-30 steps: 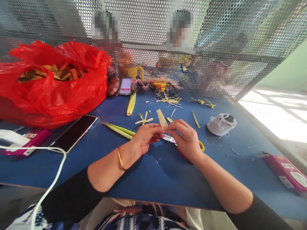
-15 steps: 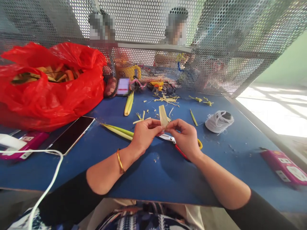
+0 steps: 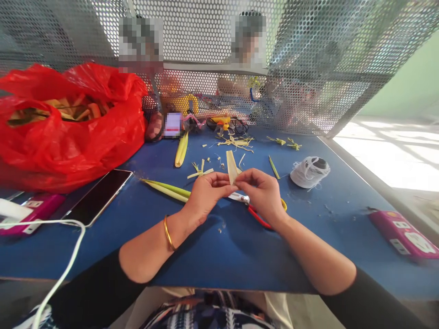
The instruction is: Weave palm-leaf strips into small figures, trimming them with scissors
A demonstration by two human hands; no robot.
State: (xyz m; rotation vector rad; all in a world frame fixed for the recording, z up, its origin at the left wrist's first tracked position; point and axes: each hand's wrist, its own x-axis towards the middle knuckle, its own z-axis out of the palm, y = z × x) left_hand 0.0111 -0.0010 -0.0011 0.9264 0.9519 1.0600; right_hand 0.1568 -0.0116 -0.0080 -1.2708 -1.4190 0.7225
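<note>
A pale strip of corn husk (image 3: 231,165) stands up between my fingertips. My left hand (image 3: 207,194) pinches its lower end from the left, and my right hand (image 3: 259,192) pinches it from the right, the fingertips meeting. Beneath my hands lie scissors (image 3: 261,218) with red and yellow handles, their blades partly hidden. To the left of my hands is a long green-yellow husk leaf (image 3: 168,189), its near end covered by my left hand. Beyond my hands, a small knotted husk piece (image 3: 200,171) and several scraps lie on the blue table (image 3: 206,260).
A red plastic bag (image 3: 68,151) of husks fills the left side, with a phone (image 3: 99,197) before it. On the right are a white thread spool (image 3: 310,172) and a magenta power strip (image 3: 404,232). A yellow glue gun (image 3: 221,121) lies near the perforated metal screen (image 3: 206,27); people sit behind it.
The husk strip has tilted and turned slightly between my fingertips. Both hands keep their pinch on it. The whole view has shifted a little.
</note>
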